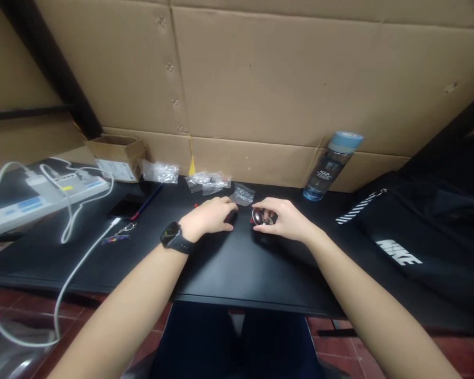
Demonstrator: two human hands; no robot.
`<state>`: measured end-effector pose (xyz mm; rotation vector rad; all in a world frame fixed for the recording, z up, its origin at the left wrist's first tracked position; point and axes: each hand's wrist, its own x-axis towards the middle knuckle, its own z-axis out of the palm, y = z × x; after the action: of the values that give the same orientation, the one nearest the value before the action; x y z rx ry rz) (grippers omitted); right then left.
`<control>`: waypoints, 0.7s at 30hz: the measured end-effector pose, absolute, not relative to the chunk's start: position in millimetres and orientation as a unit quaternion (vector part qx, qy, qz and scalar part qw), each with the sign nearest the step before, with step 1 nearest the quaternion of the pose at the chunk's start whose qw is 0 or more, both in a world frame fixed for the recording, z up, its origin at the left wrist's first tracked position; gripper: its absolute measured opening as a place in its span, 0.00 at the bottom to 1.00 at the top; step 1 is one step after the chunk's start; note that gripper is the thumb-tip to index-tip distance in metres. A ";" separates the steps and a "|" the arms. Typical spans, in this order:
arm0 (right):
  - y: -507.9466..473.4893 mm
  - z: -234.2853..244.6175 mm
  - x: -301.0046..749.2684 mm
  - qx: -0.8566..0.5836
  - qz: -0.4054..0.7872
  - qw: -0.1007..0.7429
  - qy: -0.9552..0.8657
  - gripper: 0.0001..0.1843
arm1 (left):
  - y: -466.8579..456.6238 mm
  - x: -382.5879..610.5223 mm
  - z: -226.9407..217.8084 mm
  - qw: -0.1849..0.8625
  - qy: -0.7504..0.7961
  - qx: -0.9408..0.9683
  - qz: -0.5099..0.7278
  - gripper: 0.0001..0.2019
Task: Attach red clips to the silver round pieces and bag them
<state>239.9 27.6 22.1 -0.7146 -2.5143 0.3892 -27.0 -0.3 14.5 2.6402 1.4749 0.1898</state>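
My right hand rests on the black table, its fingers curled round a small shiny metal object with a bit of red beside it. My left hand, with a black watch on the wrist, lies palm down just to the left. Its fingers are closed over a small dark object that is mostly hidden. The two hands are a few centimetres apart. Small clear plastic bags lie just beyond them.
A blue-capped water bottle stands at the back right beside a black bag. At the left are a white power strip with cables, a small cardboard box, a phone and a pen. Cardboard sheets line the back.
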 end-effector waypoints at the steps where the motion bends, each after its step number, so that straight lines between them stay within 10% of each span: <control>1: 27.5 22.5 239.9 -0.263 0.142 0.247 -0.922 0.24 | 0.6 -30.3 15.2 0.059 0.493 0.866 0.058 0.20; 21: 25.6 28.8 242.5 -0.262 0.128 0.256 -0.922 0.25 | 4.7 -12.3 10.9 0.114 0.381 0.906 0.144 0.06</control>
<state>242.5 25.6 28.8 -0.7103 -2.5018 0.3481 -12.3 4.7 10.9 2.6574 1.1179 0.4211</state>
